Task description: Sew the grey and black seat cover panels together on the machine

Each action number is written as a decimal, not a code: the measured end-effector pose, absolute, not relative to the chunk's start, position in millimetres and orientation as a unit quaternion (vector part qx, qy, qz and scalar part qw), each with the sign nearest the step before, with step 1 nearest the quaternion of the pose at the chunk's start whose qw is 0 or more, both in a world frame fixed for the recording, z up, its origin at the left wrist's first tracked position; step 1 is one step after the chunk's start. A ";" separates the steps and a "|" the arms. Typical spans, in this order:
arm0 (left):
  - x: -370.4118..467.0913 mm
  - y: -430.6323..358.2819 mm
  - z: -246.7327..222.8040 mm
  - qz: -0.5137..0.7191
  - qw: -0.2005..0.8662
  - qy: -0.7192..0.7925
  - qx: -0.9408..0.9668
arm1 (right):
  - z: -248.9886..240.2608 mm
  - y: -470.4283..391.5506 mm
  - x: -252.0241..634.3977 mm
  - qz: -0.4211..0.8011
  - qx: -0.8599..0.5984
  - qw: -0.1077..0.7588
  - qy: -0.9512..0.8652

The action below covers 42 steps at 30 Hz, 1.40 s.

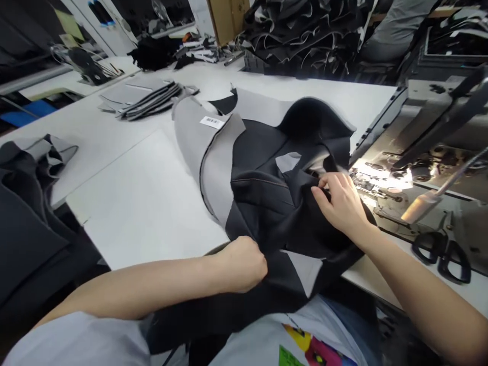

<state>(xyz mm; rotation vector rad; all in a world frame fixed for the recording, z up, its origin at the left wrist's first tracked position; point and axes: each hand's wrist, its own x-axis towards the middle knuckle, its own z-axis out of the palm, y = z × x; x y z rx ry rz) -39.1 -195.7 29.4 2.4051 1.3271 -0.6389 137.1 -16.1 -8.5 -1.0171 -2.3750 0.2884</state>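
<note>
A large sewn piece of black fabric (263, 203) with grey backing lies bunched across the table edge and hangs towards my lap. A brownish stitch line runs over it, and a white barcode label (212, 122) sits on its grey flap. My left hand (242, 264) is closed in a fist on the fabric's near part; its fingertips are hidden. Thumb and fingers of my right hand (341, 206) pinch a raised fold of the same fabric, close to the lit needle area of a sewing machine (385, 180).
Black-handled scissors (444, 251) lie at the right, below a wooden-handled tool (421, 206). A stack of grey pieces (147, 96) rests on the white table (152, 203). More dark fabric (26, 218) stands at left. A large fabric pile (305, 38) and a seated person (396, 30) are behind.
</note>
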 end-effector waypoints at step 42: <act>-33.5 -95.3 -40.7 0.236 0.718 0.233 0.611 | -42.9 -5.3 99.0 0.785 -0.356 0.305 -0.405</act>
